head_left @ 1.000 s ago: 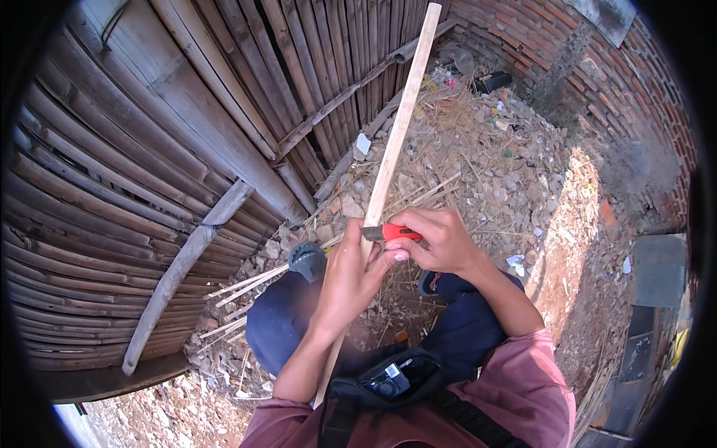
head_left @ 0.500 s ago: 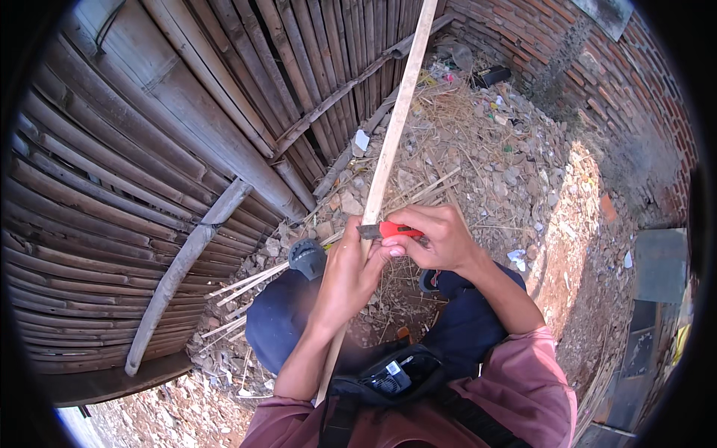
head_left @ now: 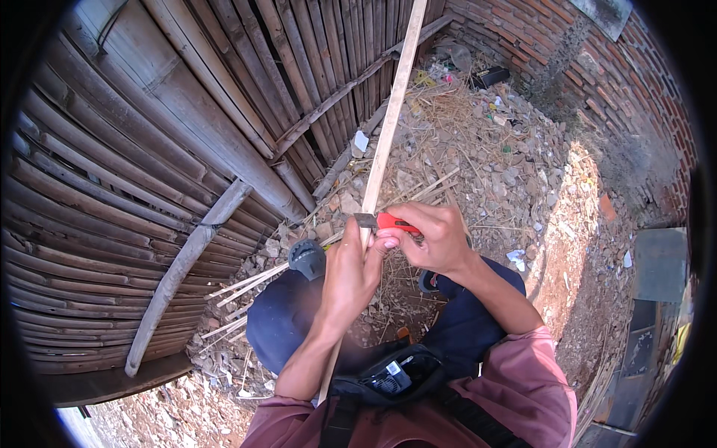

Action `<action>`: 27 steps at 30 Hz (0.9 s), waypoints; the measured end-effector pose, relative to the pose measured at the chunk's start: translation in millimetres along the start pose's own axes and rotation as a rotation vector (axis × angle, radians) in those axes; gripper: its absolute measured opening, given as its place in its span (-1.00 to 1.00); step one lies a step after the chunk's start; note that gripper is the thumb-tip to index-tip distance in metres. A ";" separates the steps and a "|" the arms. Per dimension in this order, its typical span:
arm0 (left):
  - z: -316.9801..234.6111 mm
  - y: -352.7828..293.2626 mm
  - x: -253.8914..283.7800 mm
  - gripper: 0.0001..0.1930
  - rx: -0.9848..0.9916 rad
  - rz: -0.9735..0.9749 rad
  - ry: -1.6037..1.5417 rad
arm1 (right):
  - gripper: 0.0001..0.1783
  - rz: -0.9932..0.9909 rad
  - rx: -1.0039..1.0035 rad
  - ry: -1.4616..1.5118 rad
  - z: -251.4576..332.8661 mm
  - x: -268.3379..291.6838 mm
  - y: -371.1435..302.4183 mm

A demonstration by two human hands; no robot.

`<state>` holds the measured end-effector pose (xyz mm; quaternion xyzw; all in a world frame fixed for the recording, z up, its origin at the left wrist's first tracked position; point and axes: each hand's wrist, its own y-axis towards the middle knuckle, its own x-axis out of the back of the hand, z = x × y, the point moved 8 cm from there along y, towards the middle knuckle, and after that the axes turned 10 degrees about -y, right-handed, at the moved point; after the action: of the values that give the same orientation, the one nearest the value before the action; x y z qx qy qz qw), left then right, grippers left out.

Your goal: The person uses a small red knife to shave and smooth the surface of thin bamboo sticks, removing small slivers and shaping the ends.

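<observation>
A long, pale bamboo strip (head_left: 388, 134) slants from the top of the view down between my hands and past my left forearm. My left hand (head_left: 347, 269) is closed round the strip just below the blade. In my right hand (head_left: 437, 237) is a red-handled utility knife (head_left: 388, 222), gripped by its handle. Its dark, short blade lies across the strip, touching it close to my left thumb and fingers. My right thumb tip is beside my left thumb. The parts of the strip inside my left hand are hidden.
A bamboo slat wall (head_left: 112, 201) with a leaning pole (head_left: 183, 276) rises at left. Rubble and straw (head_left: 478, 172) cover the ground toward a brick wall (head_left: 657, 104). Several cut strips (head_left: 250, 284) lie by my left leg. A black pouch (head_left: 392, 377) sits at my waist.
The strip's upper end has tilted slightly to the left. Both hands and the knife have shifted a little left and up, with the blade still across the strip.
</observation>
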<state>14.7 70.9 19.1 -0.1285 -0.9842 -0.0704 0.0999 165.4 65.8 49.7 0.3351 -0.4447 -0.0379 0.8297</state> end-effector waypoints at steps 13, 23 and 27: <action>0.7 2.0 1.0 -0.61 0.031 -0.011 -0.032 | -0.74 -0.084 -0.100 0.084 -15.5 16.7 5.4; -2.0 3.6 1.5 -0.60 -0.052 0.032 -0.068 | -0.75 0.147 0.043 0.040 -8.4 0.2 2.3; -1.5 3.3 0.8 -0.61 -0.056 0.046 -0.039 | -0.72 0.143 0.026 0.104 -14.1 -2.9 1.9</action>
<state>15.1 74.0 21.0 -0.1553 -0.9803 -0.0929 0.0788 174.1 75.6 43.4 0.3149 -0.4244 0.0448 0.8478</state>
